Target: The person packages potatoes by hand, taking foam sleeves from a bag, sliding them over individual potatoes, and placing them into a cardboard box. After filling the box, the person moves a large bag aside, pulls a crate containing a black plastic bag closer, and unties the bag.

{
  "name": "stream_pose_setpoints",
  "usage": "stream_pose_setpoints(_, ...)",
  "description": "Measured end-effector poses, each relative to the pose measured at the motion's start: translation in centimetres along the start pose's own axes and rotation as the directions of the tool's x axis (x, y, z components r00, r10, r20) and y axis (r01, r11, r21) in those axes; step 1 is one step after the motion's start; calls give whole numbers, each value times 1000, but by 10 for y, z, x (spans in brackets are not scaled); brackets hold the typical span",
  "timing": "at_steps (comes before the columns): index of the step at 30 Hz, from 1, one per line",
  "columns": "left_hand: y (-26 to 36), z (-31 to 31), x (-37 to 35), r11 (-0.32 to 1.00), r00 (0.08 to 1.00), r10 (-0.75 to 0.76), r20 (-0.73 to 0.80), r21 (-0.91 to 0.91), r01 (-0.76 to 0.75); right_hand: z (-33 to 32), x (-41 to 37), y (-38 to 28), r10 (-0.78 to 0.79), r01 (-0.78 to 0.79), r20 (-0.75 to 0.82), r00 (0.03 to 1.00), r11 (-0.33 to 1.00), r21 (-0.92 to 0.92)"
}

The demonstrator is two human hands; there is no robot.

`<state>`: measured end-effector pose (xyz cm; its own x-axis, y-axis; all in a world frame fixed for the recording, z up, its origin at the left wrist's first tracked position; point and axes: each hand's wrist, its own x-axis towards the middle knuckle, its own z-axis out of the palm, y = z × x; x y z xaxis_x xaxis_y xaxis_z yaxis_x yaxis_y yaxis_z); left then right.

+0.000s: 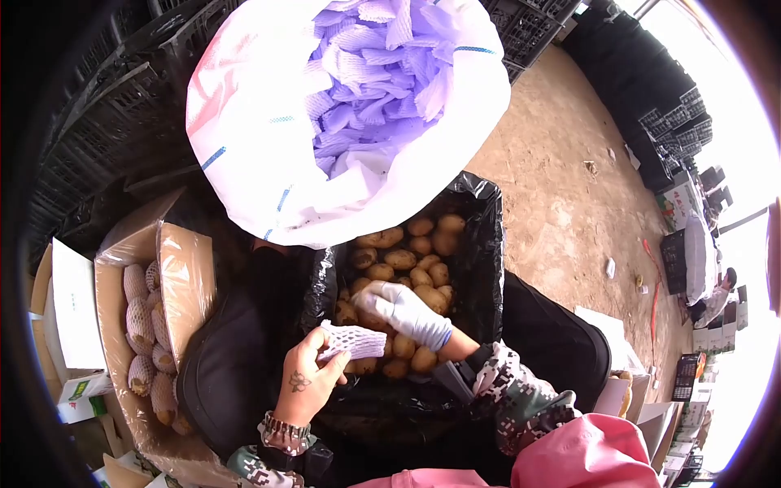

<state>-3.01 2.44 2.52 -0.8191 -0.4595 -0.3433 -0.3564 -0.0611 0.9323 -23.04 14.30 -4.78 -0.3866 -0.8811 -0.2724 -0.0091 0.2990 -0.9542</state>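
My left hand [311, 376], bare, pinches a pale lilac foam net sleeve [358, 345] between thumb and fingers; the sleeve points right, over the potatoes. My right hand [404, 311] wears a white glove and reaches down over the potatoes [400, 259], to the right of and above the sleeve. Its fingertips are smeared by motion, so I cannot tell whether they grip a potato. The potatoes lie loose in a crate lined with black plastic [482, 236] between my knees.
A large white sack [268, 163] full of lilac foam sleeves [382, 81] stands beyond the crate. On the left is a cardboard box [189, 268] of net-wrapped potatoes [140, 321]. Black crates [114, 106] are stacked behind it. Bare floor [561, 163] stretches right, towards a distant person [720, 297].
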Motion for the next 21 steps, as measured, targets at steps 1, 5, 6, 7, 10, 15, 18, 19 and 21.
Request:
stream_pose_setpoints(1, 8, 1, -1, 997, 999, -38, -22, -65, 37, -17, 14, 15, -115, 20, -242, 963, 931, -363)
stream_pose_setpoints(5, 7, -5, 2, 992, 989, -19, -147, -125, 0, -110, 57, 117, -7, -476, -476, 879, -26, -879)
stream_pose_setpoints(6, 6, -5, 2, 993, 990, -10, -144, -121, -7, -128, 70, 148, 63, -477, -488, 871, -136, -868)
stream_pose_setpoints(7, 6, -5, 3, 993, 990, -5, -140, -116, -12, -132, 81, 166, 47, -469, -488, 871, -213, -857)
stream_pose_setpoints(10, 6, -6, 4, 996, 992, -17, -126, -87, 6, -131, 111, 183, 108, -422, -514, 851, -442, -791)
stream_pose_setpoints(15, 12, -15, 2, 986, 990, -63, -127, -161, 42, -151, 139, 148, 522, -219, -358, 774, -310, -925)
stream_pose_setpoints(18, 11, -13, -3, 980, 987, -51, -151, -200, 20, -149, 99, 67, 460, 4, -130, 878, -280, -960)
stream_pose_setpoints(19, 14, -11, -2, 978, 984, -39, -173, -208, 2, -158, 88, 60, 376, -148, -178, 909, -109, -983)
stream_pose_setpoints(21, 9, -11, -5, 978, 982, 29, -185, -199, -66, -171, 72, 54, 331, -263, -167, 929, 272, -926)
